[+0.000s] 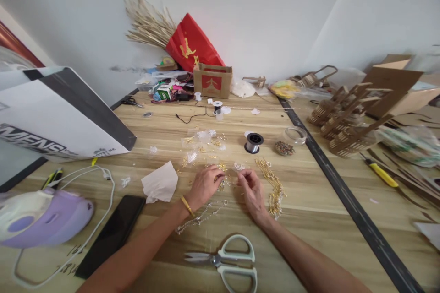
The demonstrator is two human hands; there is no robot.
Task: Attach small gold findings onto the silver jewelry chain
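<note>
My left hand (206, 186), a yellow bangle (187, 206) at its wrist, is pinched just above a small pile of gold pieces (222, 166). My right hand (252, 190) faces it, thumb and finger pressed together beside a little heap of pale rings (238, 166). Whatever either pinch holds is too small to make out. A silver beaded chain (208, 213) lies below my left hand. Gold chains (274, 187) lie bunched to the right of my right hand. Nearer me rest scissors with pale green handles (237, 256), blades pointing left.
Small plastic bags (203, 137) and loose gold beads lie ahead. Behind my right hand are a wire spool (253, 143) and mixed beads (284, 148). A paper (160, 182), black phone (112, 233) and purple-white device (51, 219) lie left; a yellow cutter (381, 173) lies right.
</note>
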